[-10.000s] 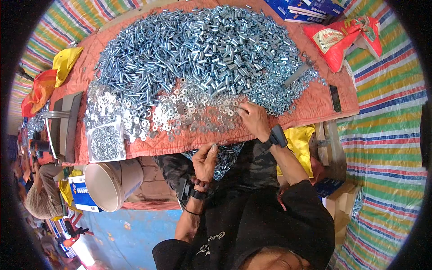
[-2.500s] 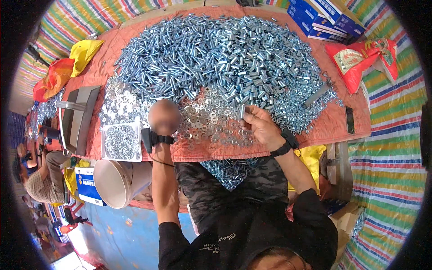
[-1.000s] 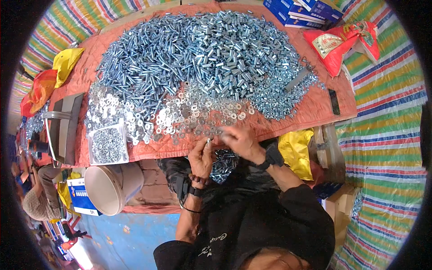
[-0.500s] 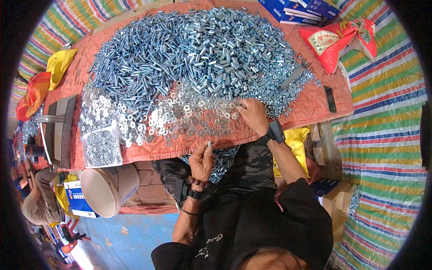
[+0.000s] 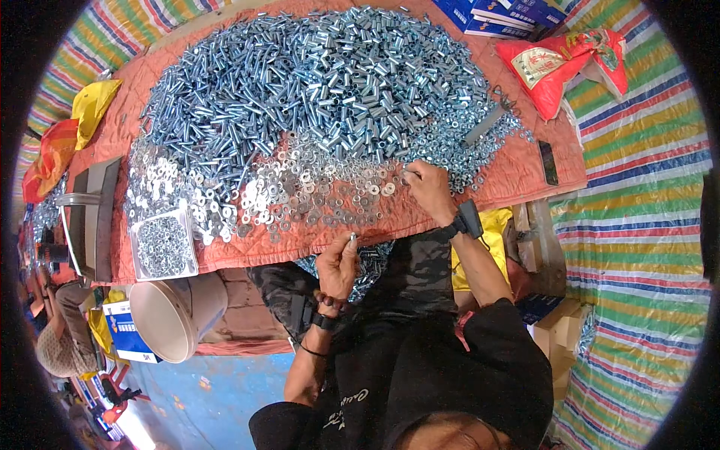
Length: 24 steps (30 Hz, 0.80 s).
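Observation:
My left hand (image 5: 336, 271) is closed at the table's front edge, pinching a small metal bolt-like piece (image 5: 352, 236) upright between thumb and fingertips. To the right, my right hand (image 5: 430, 193) has its fingers pressed together over the cloth; whatever is in them is too small to make out. It lies between the scattered flat washers (image 5: 330, 187) on its left and a heap of small nuts (image 5: 469, 161) on its right. Behind both hands spreads a large pile of metal sleeves (image 5: 375, 90) and slim metal pins (image 5: 225, 105). More loose metal parts (image 5: 371, 266) lie in my lap.
A white square tray (image 5: 196, 259) of small rings sits at the front left, above a pale bucket (image 5: 161, 322). A metal trough (image 5: 101, 217) stands farther left. On the right lie a dark phone (image 5: 550, 163), a red bag (image 5: 529, 75) and blue boxes (image 5: 510, 15).
My right hand has shifted slightly right, toward the nuts, fingers still closed. The left hand has barely moved; more of the piece shows above its fingertips.

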{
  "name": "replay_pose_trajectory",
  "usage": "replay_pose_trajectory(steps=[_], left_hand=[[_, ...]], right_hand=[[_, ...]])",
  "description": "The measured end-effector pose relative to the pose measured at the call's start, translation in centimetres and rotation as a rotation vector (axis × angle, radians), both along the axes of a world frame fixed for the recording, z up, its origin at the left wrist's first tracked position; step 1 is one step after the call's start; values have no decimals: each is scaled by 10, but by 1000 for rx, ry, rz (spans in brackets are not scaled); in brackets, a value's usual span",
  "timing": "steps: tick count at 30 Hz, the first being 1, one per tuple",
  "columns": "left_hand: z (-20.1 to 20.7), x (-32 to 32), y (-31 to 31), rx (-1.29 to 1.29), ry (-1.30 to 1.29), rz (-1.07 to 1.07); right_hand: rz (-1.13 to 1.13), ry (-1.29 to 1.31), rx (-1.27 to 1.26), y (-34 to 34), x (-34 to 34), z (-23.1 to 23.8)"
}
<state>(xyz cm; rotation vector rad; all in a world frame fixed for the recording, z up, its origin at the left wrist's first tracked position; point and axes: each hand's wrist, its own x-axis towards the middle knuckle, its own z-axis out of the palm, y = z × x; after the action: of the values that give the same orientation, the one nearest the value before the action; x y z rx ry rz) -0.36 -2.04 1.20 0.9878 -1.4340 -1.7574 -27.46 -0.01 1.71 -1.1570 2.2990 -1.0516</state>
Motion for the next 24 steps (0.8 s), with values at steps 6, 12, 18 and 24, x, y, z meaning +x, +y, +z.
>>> replay_pose_trajectory(steps=[6,12,18,24], left_hand=[[5,-3,3,50,-12,-20],[3,-4,2,45,-21,-31],[4,-8,2,19,-24,-22],[0,-12,0,-65,-72,-22]], right_hand=[[144,250,5,-11,-4,5],[273,189,22,-9,-7,-1],[302,401,78,-5,2,2],[307,308,-92,1,2,2]])
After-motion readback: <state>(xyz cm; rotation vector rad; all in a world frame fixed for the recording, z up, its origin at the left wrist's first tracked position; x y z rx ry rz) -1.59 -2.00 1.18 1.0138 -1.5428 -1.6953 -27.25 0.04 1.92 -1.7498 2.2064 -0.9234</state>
